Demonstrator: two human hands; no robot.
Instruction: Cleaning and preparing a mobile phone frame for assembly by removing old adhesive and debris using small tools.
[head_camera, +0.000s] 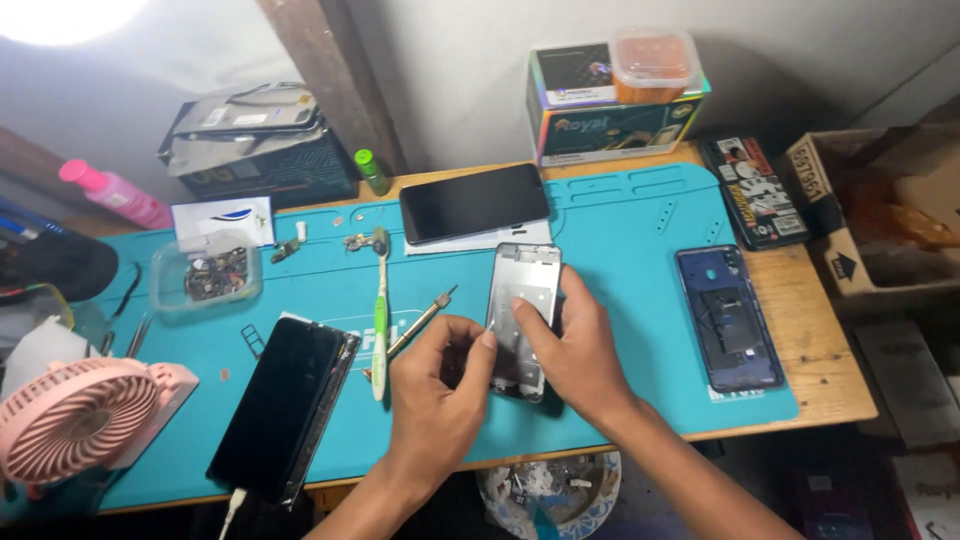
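a silver phone frame (524, 310) is gripped at mid-mat by both hands, long axis running away from the person, its top edge tilted up. the left hand (440, 395) is curled around its lower left edge, steadying it; the right hand (575, 350) is closed on the right side, one finger pressed onto its inner face. a toothbrush (380, 300) lies just beside them on the teal mat (640, 230).
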